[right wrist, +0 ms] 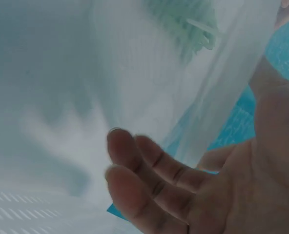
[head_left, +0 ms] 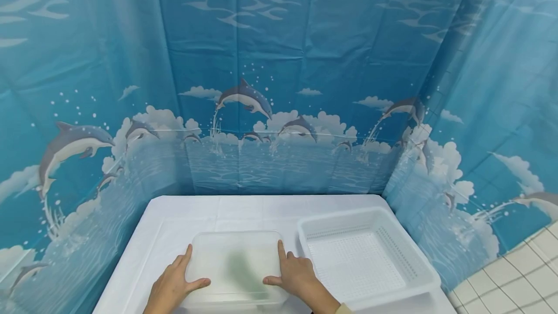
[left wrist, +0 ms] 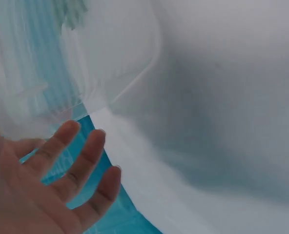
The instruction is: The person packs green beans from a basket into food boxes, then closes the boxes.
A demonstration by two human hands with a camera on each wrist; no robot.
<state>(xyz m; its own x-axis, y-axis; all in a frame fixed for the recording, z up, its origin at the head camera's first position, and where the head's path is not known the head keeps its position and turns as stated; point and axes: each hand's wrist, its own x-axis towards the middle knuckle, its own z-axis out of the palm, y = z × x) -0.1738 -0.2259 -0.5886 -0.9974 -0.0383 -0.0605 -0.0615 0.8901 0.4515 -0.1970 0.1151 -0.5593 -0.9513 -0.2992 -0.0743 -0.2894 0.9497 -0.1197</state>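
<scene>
A translucent plastic box with a frosted lid (head_left: pixel 213 260) lies at the near middle of the table. Through the lid a blurred long green thing (head_left: pixel 244 273) shows inside, its kind unclear; the right wrist view gives it a ragged, leaf-like edge (right wrist: pixel 196 39). At the box's left side is my left hand (head_left: pixel 170 280), thumb over the lid and index finger straight along the edge. My right hand (head_left: pixel 301 275) mirrors it on the right side. Other fingers (left wrist: pixel 83 168) of the left hand are spread and loosely bent beside the box, as are the right hand's fingers (right wrist: pixel 149 185).
Right of the box stands a white perforated plastic basket (head_left: pixel 418 251), with nothing visible inside it. A white cloth covers the table (head_left: pixel 174 212). Blue dolphin-print curtains (head_left: pixel 279 168) hang behind and on both sides, and white tiles (head_left: pixel 514 275) show at the lower right.
</scene>
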